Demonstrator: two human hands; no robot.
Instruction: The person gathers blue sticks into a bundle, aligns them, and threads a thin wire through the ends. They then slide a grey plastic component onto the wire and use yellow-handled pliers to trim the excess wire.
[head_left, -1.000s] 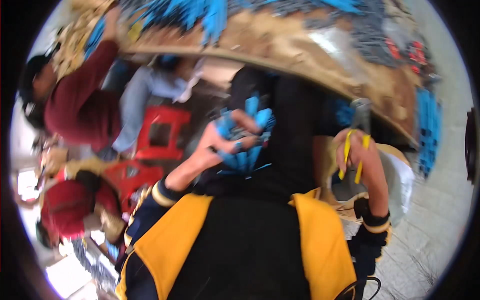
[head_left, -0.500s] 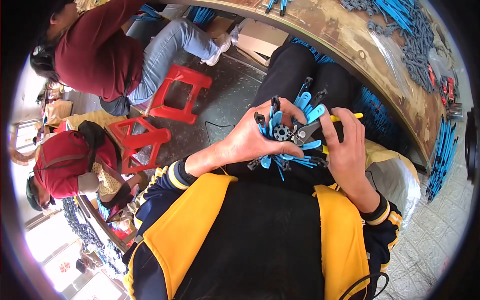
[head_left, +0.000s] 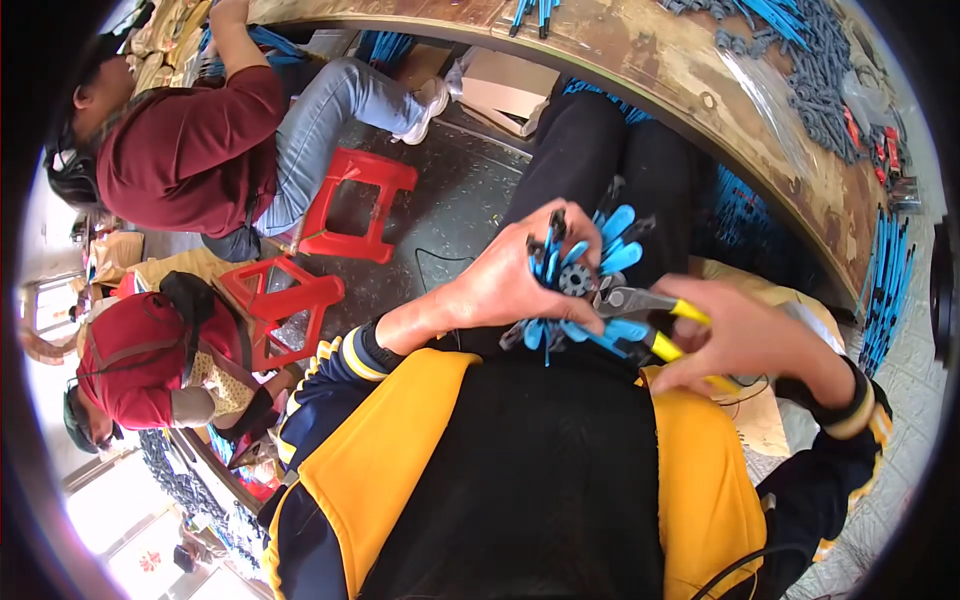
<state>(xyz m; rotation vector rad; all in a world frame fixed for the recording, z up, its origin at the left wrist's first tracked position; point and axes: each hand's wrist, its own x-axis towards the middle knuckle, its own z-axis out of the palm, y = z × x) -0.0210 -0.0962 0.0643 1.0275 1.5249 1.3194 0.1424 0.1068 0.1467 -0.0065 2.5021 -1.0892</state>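
Over my lap, my left hand (head_left: pixel 515 265) grips a round bundle of blue rods with black clips (head_left: pixel 620 255), splayed out around a dark ring-shaped hub with holes (head_left: pixel 575 281). My right hand (head_left: pixel 745 335) is wrapped round the yellow handles of a pair of pliers (head_left: pixel 680 318). The metal jaws of the pliers reach to the side of the hub, beside my left thumb. Whether the jaws touch anything is hard to make out. Some black clip ends are blurred by motion.
A worn wooden table (head_left: pixel 660 60) curves along the far side, with piles of grey parts (head_left: pixel 825 90) on it. Blue rods (head_left: pixel 885 290) stand at the right. Two people sit at the left near red stools (head_left: pixel 355 205). Beside my right arm lies a pale sack (head_left: pixel 755 415).
My right hand has moved right and toward me, now round the handles of the pliers, with the jaws still near the hub. My left hand and the bundle shifted slightly right.
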